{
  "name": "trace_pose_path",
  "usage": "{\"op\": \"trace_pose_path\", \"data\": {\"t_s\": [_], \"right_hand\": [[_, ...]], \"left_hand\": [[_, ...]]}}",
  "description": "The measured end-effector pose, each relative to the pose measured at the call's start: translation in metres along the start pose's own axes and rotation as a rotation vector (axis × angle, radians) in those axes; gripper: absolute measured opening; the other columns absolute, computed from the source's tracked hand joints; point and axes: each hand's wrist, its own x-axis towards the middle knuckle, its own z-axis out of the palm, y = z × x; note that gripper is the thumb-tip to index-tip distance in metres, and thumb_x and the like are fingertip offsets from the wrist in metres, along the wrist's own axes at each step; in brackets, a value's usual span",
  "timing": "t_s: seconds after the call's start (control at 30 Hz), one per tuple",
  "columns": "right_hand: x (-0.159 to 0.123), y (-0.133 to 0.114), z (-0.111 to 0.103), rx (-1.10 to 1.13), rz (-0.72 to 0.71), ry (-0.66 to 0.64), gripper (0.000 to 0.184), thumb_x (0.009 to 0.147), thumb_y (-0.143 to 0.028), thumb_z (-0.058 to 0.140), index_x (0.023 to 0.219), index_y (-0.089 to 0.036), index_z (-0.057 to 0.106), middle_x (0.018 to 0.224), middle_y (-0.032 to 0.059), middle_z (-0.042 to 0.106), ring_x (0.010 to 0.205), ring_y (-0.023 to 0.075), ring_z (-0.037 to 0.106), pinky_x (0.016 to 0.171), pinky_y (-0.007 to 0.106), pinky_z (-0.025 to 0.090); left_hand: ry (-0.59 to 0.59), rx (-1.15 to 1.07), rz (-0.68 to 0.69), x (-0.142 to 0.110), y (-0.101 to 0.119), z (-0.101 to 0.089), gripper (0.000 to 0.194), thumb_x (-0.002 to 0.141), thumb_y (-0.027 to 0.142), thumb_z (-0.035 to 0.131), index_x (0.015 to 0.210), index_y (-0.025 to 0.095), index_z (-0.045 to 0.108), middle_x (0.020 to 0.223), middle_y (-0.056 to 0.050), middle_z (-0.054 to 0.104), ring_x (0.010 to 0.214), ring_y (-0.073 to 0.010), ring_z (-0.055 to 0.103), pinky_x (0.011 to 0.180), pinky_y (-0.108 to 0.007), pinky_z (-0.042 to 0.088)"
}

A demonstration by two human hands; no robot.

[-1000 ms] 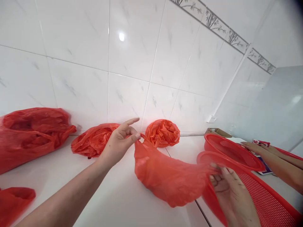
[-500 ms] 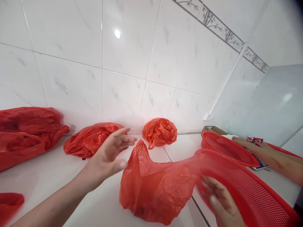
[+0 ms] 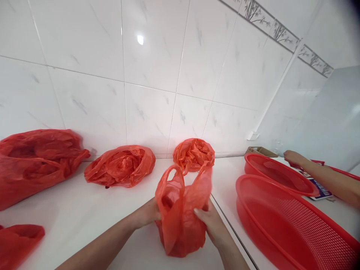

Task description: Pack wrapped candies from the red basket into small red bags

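- Red plastic carrier bag (image 3: 180, 221): on white countertop (image 3: 112, 228), low centre of view, just in front of person. Handle loops stand up, body bunched below, crumpled, lower end on/very near counter surface (can't tell exactly).
- Hands: together, both clamped on bag from either side, w/ bag btwn them. Left hand (image 3: 146, 214) on bag's left side, fingers hidden behind plastic. Right hand (image 3: 210, 221) on bag's right side, fingers (image 3: 201, 214) pressed into folds.
- Other bags, same red plastic, all on counter, none touched by hands:
  - large loose bag (image 3: 33, 161) far left, against wall
  - crumpled bag (image 3: 120, 167) left of centre, near wall
  - round bunched bag (image 3: 193, 155) against wall, just behind held bag's handles
  - part of another bag (image 3: 17, 243) at bottom-left edge, blurred
- Right side of counter: 2 red mesh baskets. Near basket (image 3: 253, 210) lies just right of counter seam; far basket (image 3: 253, 165) sits behind it, rims nearly touching.
- Co-worker's forearm & hand (image 3: 292, 157) come in from right, well apart from person's hands, just past far basket, above printed leaflet (image 3: 317, 185).
- Cardboard box (image 3: 261, 151) in back corner.
- Behind: white marble-look tile wall (image 3: 140, 112) w/ bamboo-pattern border (image 3: 281, 33), wall socket (image 3: 253, 135).
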Motion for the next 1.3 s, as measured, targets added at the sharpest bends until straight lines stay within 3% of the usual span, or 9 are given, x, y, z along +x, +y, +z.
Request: {"op": "trace_pose_path", "data": {"t_s": [0.1,0.23,0.47,0.7,0.87,1.0,1.13,1.2,1.3], "right_hand": [[0.019,-0.016,0.002,0.063,0.041,-0.005,0.029,0.069,-0.035,0.073,0.092,-0.018,0.064,0.091,0.0069,0.071,0.085,0.0251,0.066,0.076,0.036,0.050],[0.040,-0.019,-0.018,0.315,-0.070,0.203,0.029,0.067,-0.030,0.073,0.093,-0.021,0.065,0.095,0.0037,0.071,0.088,0.0222,0.065,0.076,0.033,0.050],[0.068,0.025,-0.038,0.411,0.062,0.355,0.016,0.057,-0.017,0.067,0.071,-0.019,0.061,0.068,-0.0021,0.068,0.067,0.0179,0.063,0.066,0.029,0.050],[0.055,0.032,-0.035,0.451,0.048,0.245,0.034,0.075,-0.051,0.061,0.093,-0.022,0.063,0.099,0.0054,0.070,0.094,0.0258,0.064,0.077,0.038,0.052],[0.044,0.026,-0.022,0.302,0.007,0.217,0.042,0.067,-0.043,0.075,0.101,-0.021,0.063,0.101,0.0074,0.070,0.091,0.0258,0.065,0.077,0.038,0.052],[0.036,0.022,0.000,0.204,0.063,0.201,0.020,0.065,-0.034,0.075,0.074,-0.019,0.065,0.071,0.0014,0.069,0.064,0.0191,0.063,0.061,0.031,0.050],[0.028,0.021,0.012,0.198,0.058,0.164,0.018,0.065,-0.024,0.074,0.057,-0.020,0.058,0.052,-0.0038,0.060,0.048,0.0132,0.052,0.051,0.026,0.044],[0.029,0.022,0.008,0.325,0.034,0.171,0.011,0.069,-0.030,0.073,0.074,-0.022,0.066,0.070,-0.0004,0.069,0.061,0.0174,0.061,0.059,0.030,0.049],[0.033,0.023,-0.007,0.460,0.071,0.199,0.032,0.075,-0.044,0.066,0.098,-0.022,0.067,0.104,0.0065,0.070,0.088,0.0251,0.066,0.072,0.037,0.052]], "left_hand": [[-0.061,-0.166,-0.042,0.021,0.013,0.010,0.022,0.069,0.036,0.074,0.084,0.021,0.072,0.079,-0.006,0.073,0.084,-0.0264,0.068,0.073,-0.035,0.054],[0.144,-0.461,-0.062,0.033,0.014,0.006,0.030,0.074,0.038,0.070,0.097,0.018,0.066,0.093,-0.008,0.073,0.089,-0.0245,0.068,0.078,-0.034,0.052],[0.424,-0.552,-0.376,0.038,-0.033,-0.004,0.036,0.080,0.046,0.062,0.100,0.016,0.059,0.090,-0.009,0.073,0.076,-0.0249,0.070,0.059,-0.031,0.051],[0.476,-0.593,-0.399,0.039,-0.067,-0.010,0.023,0.081,0.034,0.061,0.093,0.015,0.059,0.093,-0.011,0.072,0.084,-0.0247,0.069,0.067,-0.031,0.053],[0.171,-0.521,-0.126,0.028,-0.047,-0.010,0.052,0.076,0.048,0.064,0.119,0.020,0.055,0.116,-0.012,0.066,0.110,-0.0304,0.060,0.090,-0.041,0.048],[-0.048,-0.259,0.027,0.019,-0.028,0.005,0.096,0.055,0.052,0.081,0.136,0.021,0.041,0.123,-0.014,0.061,0.119,-0.0349,0.052,0.098,-0.046,0.041],[0.009,-0.222,-0.094,0.019,-0.026,0.025,0.063,0.066,0.038,0.079,0.120,0.017,0.056,0.113,-0.012,0.067,0.110,-0.0328,0.059,0.091,-0.040,0.048],[0.152,-0.370,-0.177,0.022,-0.031,0.027,0.042,0.075,0.036,0.071,0.110,0.016,0.061,0.111,-0.011,0.068,0.107,-0.0300,0.062,0.089,-0.037,0.050],[0.345,-0.651,-0.303,0.026,-0.040,0.022,0.031,0.080,0.033,0.065,0.105,0.015,0.062,0.110,-0.011,0.069,0.102,-0.0272,0.065,0.086,-0.035,0.052]]}}
